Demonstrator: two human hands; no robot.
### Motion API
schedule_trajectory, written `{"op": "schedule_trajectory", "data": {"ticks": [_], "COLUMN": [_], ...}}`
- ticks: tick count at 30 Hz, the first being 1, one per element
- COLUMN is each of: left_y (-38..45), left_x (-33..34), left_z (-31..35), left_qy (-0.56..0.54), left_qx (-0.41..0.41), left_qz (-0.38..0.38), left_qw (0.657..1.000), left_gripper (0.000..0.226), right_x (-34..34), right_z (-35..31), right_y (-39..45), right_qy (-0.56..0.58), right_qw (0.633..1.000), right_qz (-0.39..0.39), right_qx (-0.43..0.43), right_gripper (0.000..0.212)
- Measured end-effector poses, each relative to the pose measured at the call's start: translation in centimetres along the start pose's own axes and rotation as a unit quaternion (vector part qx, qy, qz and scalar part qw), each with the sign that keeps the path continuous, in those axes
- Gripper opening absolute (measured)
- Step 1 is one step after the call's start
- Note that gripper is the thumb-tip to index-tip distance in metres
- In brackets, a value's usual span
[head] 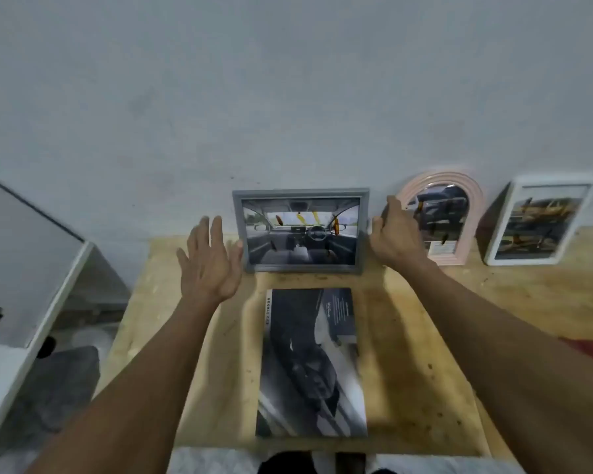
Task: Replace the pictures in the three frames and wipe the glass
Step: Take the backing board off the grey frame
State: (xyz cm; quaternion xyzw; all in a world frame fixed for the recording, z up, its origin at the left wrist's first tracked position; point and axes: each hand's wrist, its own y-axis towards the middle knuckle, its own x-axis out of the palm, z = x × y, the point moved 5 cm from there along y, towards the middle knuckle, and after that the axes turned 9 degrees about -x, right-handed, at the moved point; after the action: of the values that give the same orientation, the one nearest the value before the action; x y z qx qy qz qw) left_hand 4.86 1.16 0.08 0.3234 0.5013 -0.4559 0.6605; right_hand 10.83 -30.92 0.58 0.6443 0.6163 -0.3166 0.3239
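Wooden worktop (pixel 425 319) against a grey wall, three frames propped along it.

Neither hand has a grip: left hand (pixel 210 265) spread with fingers straight, thumb at the grey frame (pixel 302 230)'s left edge; right hand (pixel 396 234) relaxed just beside its right edge. Beyond stand the pink arched frame (pixel 473 213) and white frame (pixel 538 224), all holding car pictures. A loose car print (pixel 310 364) lies nearer, so swapping seems partly pending; no wiping cloth shows.
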Motion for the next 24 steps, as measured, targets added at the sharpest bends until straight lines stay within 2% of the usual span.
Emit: {"op": "schedule_trajectory", "data": {"ticks": [7, 10, 17, 24], "left_y": [6.7, 8.9, 12.3, 12.0], "left_x": [7.7, 9.3, 10.8, 10.4], "left_z": [-3.0, -3.9, -2.9, -2.4], "left_qy": [-0.11, -0.153, -0.195, -0.221], "left_qx": [-0.07, -0.099, -0.03, -0.063], "left_qz": [-0.133, -0.159, -0.133, -0.087], "left_qw": [0.982, 0.97, 0.971, 0.969], "left_gripper": [0.059, 0.054, 0.034, 0.028], "right_x": [5.6, 7.7, 9.8, 9.6], "right_z": [1.7, 2.2, 2.6, 3.1], "right_y": [3.3, 4.1, 5.5, 5.7], "right_qy": [-0.013, -0.001, 0.013, 0.024], "right_qw": [0.993, 0.985, 0.975, 0.982], "right_qz": [-0.039, -0.047, -0.059, -0.023], "right_qx": [0.113, 0.166, 0.214, 0.188], "right_gripper": [0.036, 0.041, 0.038, 0.032]}}
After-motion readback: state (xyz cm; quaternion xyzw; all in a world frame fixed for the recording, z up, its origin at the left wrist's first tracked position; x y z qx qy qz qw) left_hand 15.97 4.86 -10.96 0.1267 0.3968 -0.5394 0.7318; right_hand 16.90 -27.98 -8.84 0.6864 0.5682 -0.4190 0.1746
